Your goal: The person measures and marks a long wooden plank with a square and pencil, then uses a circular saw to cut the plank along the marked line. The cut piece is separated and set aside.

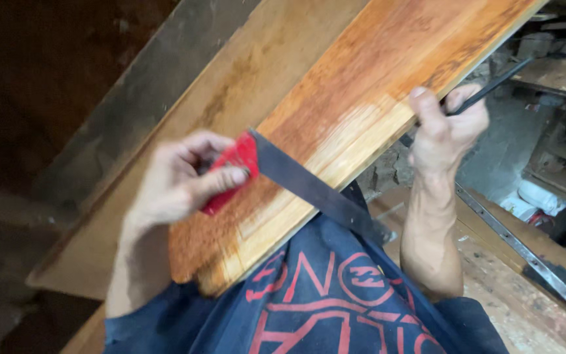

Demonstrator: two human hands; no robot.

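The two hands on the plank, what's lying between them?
Head view: between left hand and right hand lie the square's dark metal blade and pale scraped wood of the plank.

Bench (165, 111): long timber, worn and stained, running slantwise from lower left to upper right. On it, one plank (355, 98), reddish-orange, with a pale strip along its near edge. On the plank, a square (296, 180), red stock and dark steel blade, the blade crossing the near edge and overhanging.

A woodworking workshop is showing here: reddish planks (335, 111) are lying stacked, sawdust is covering the desk (492, 288), cluttered shelves (561, 78) are standing behind
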